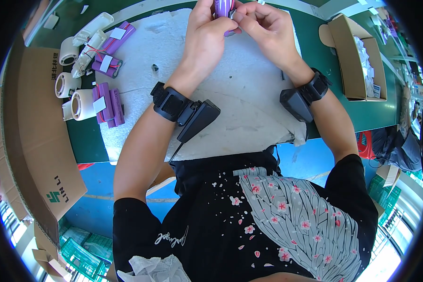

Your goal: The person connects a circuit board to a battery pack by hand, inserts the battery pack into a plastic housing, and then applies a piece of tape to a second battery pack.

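Note:
At the far edge of the white foam sheet [249,108], my left hand [206,40] is wrapped round a purple battery pack [223,7], held roughly upright. My right hand [269,35] is closed beside the pack, thumb against fingers, on a small pale piece that is too hidden to name. The fingertips of both hands nearly meet at the pack. Its upper end runs out of the picture. Black devices are strapped to both wrists. More purple battery packs [107,65] with white labels and red wires lie at the left of the sheet.
White cylindrical parts [82,104] stand beside the packs at the left. A tall cardboard box [47,122] rises along the left edge. On the green table [369,115], an open carton [351,56] holding white pieces sits at the right. A dark crumb [155,67] lies on the foam.

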### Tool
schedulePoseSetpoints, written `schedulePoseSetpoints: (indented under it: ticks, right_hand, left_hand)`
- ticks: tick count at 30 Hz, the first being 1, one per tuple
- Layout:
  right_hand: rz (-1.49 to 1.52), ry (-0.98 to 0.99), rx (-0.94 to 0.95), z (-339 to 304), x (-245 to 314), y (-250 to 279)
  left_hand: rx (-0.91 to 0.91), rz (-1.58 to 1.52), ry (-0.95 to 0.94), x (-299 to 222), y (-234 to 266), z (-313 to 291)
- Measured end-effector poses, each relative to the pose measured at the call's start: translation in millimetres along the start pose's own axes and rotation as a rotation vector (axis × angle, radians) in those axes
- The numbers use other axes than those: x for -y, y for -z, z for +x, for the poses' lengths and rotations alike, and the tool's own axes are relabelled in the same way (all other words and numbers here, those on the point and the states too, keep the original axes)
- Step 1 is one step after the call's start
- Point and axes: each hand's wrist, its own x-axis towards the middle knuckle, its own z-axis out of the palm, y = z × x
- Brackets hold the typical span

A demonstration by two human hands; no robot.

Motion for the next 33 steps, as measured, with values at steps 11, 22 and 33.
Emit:
schedulePoseSetpoints:
  ticks: [11,22,33]
  right_hand:
    - [-0.069,0.058,-0.026,4,6,-3]
    - [-0.087,0.109,-0.012,4,5,-1]
    - [0.071,0.027,-0.060,1,1,-6]
  left_hand:
    - [-0.030,-0.016,0.006,3,2,0]
    - [-0.028,0.050,0.006,6,7,0]
    - [0.073,-0.089,0.081,8,15,-1]
